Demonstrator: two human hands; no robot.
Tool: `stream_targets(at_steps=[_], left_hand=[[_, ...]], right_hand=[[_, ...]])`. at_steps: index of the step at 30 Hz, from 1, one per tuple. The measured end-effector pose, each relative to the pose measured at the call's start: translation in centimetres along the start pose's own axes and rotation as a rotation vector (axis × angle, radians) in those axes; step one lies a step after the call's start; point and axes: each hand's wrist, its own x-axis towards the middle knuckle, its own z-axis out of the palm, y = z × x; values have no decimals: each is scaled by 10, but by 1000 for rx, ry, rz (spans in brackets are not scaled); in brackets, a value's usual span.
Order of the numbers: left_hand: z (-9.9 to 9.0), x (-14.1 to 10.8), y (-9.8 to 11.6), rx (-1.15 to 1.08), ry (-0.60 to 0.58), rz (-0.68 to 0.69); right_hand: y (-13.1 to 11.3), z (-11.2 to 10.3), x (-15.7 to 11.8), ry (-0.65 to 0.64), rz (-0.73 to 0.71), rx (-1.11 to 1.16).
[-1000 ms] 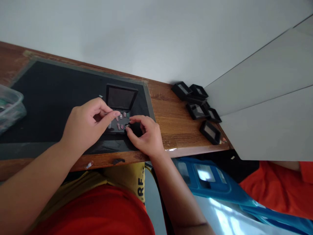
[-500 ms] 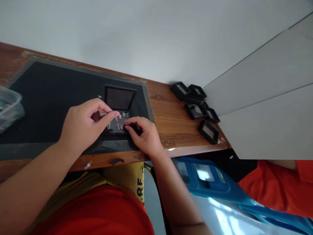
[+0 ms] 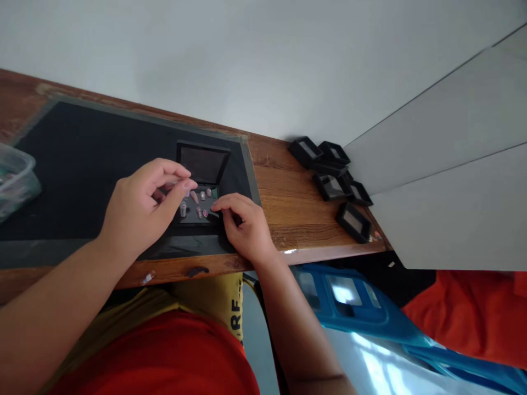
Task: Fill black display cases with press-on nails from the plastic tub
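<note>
A black box with its lid raised lies on the dark mat. Several small nail-shaped pieces, pink, clear and green, rest in its tray; one is a pink piece. My left hand is over the tray's left side, thumb and fingertips drawn together; what they hold, if anything, is too small to name. At the tray's right edge, my right hand has its fingers bent, the index fingertip by the green and dark pieces. Whether it pinches anything cannot be made out.
A clear plastic tub stands at the far left. Several black boxes lie on the wooden table at the right, near the wall. A blue plastic chair and a person's red clothing are at the lower right.
My left hand has drawn slightly left and up, showing more of the pieces at the tray's left. The right thumb has drawn back from the tray.
</note>
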Motion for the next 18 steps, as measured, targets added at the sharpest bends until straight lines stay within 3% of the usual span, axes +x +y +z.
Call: stream_targets(at_steps=[7,11,18], left_hand=[[0,-1,1,-6,-45,-83],[-2,0,2,71,-46,-77],[-3,2,0,148,-23,-83]], right_hand=[[1,-2,-1,158,185,-114],[-4,-2,-2,121,292,-117],[-9,-3,-2,53,197,-133]])
